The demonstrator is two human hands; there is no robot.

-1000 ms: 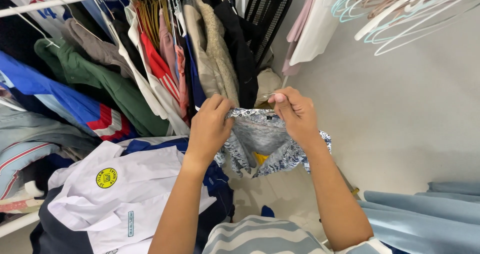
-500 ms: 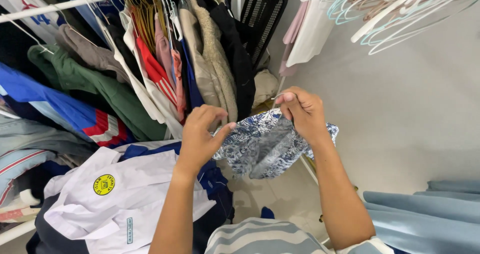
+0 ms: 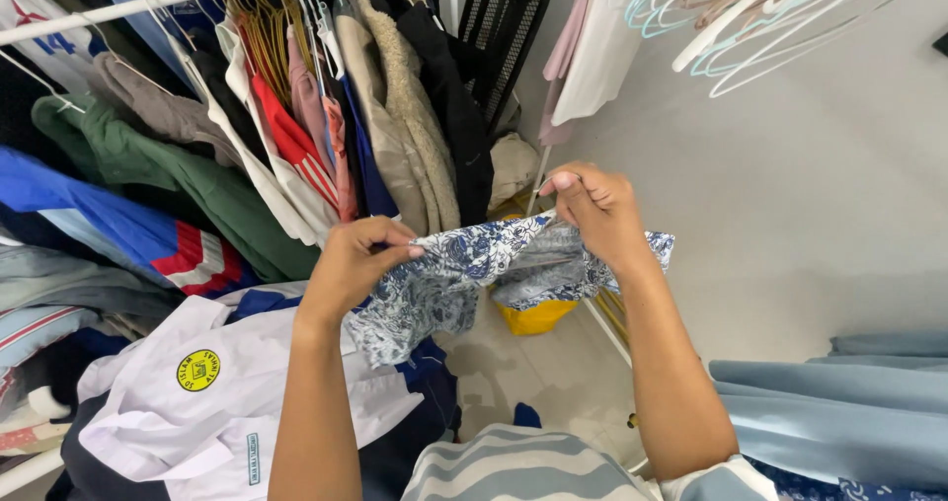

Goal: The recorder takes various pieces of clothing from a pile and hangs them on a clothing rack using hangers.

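both hands pinch a blue-and-white patterned garment [image 3: 464, 274] stretched between them in front of the clothes rail [image 3: 128, 5]: the left hand [image 3: 351, 264] grips one edge, the right hand [image 3: 597, 210] bunches the other higher, so the cloth hangs spread open above a white shirt [image 3: 227, 383] and a yellow bin [image 3: 533, 315].

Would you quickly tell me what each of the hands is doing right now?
Left hand: closed, pinching one edge of the blue-and-white patterned garment.
Right hand: closed, gripping the garment's other end.
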